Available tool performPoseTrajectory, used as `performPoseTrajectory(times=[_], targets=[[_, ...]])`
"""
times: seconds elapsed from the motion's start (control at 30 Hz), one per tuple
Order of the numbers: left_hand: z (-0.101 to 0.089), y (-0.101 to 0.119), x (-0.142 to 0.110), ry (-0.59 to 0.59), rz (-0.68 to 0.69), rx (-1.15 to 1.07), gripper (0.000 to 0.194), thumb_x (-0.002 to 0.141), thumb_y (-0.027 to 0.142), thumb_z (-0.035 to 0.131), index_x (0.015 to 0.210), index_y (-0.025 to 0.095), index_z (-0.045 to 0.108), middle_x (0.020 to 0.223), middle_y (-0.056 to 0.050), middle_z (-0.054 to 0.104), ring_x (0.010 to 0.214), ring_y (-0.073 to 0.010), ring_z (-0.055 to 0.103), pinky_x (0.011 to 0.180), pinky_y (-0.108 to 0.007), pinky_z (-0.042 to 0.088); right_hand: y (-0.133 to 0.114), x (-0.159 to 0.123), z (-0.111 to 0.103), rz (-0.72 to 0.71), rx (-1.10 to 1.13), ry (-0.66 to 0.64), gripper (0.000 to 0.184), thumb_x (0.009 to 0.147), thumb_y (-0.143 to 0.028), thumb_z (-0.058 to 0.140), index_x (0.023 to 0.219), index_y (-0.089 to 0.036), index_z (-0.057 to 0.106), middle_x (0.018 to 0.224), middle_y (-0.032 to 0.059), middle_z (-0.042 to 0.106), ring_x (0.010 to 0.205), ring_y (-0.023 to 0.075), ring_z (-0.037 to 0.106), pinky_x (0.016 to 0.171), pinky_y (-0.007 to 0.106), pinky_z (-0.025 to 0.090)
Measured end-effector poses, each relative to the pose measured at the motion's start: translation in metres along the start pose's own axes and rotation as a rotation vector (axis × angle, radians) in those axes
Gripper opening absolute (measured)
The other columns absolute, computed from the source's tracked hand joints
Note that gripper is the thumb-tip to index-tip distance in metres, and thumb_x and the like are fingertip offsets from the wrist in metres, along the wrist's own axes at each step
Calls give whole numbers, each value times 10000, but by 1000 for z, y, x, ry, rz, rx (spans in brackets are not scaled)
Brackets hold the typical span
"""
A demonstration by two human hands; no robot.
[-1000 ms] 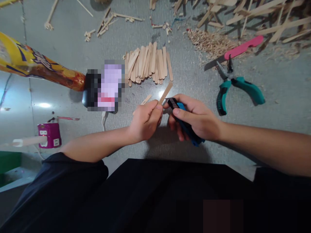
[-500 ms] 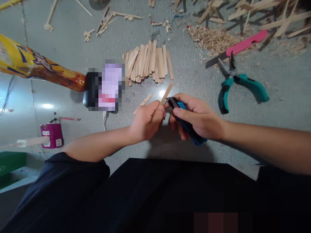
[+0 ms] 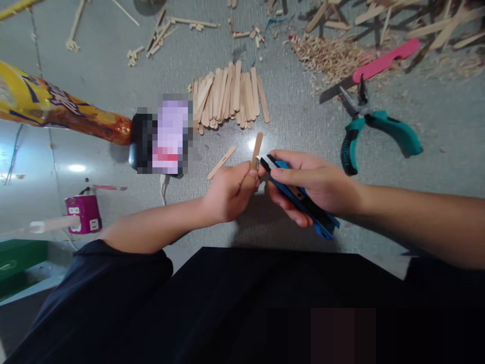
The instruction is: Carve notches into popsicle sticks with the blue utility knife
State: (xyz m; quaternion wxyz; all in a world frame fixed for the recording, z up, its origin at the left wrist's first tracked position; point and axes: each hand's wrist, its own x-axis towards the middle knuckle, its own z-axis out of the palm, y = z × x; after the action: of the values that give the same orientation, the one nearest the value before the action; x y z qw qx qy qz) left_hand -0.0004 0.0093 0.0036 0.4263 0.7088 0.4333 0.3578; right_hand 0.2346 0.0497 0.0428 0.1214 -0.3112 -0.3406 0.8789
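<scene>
"Where is the stick (image 3: 258, 144) sitting?"

"Its rounded end is rising out of the left hand (image 3: 229, 194), whose thumb and fingers are clamping the lower part."

"How is it likely behaving?"

"It is probably feeling light, dry and stiff, hardly slippery, yet thin enough to be splitting along the grain. Low and flat-sided is looking like the best hold, with fingertips staying clear of the blade (image 3: 267, 161)."

"And the right hand (image 3: 318, 184)?"

"Its fingers are wrapping the knife (image 3: 299, 194), thumb pressing near the blade end. Whether the blade is touching the stick, nobody is telling from here."

"Farther out?"

"A slotted stick (image 3: 222, 162) is lying beside the left hand, the pile (image 3: 227, 98) beyond, pliers (image 3: 361, 111) resting rightward."
</scene>
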Motion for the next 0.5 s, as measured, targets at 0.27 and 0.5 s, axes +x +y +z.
performPoseTrajectory(times=[0.27, 0.5], targets=[[-2, 1, -1, 3, 7, -38, 495, 1277, 468, 500, 862, 238, 641, 685, -3, 663, 572, -126, 578, 583, -304, 447, -11, 0, -7, 33, 129, -104, 158, 1188, -428, 630, 1172, -277, 585, 673, -65, 677, 324, 141, 502, 304, 230, 361], [5, -6, -9, 82, -229, -155, 508, 1259, 571, 575, 1011, 208, 830, 597, 31, 625, 475, -100, 508, 496, -264, 384, -17, -5, 1, -165, -61, 99, 252, 1155, -517, 711, 1144, -299, 585, 670, -69, 645, 374, 160, 505, 377, 290, 395]])
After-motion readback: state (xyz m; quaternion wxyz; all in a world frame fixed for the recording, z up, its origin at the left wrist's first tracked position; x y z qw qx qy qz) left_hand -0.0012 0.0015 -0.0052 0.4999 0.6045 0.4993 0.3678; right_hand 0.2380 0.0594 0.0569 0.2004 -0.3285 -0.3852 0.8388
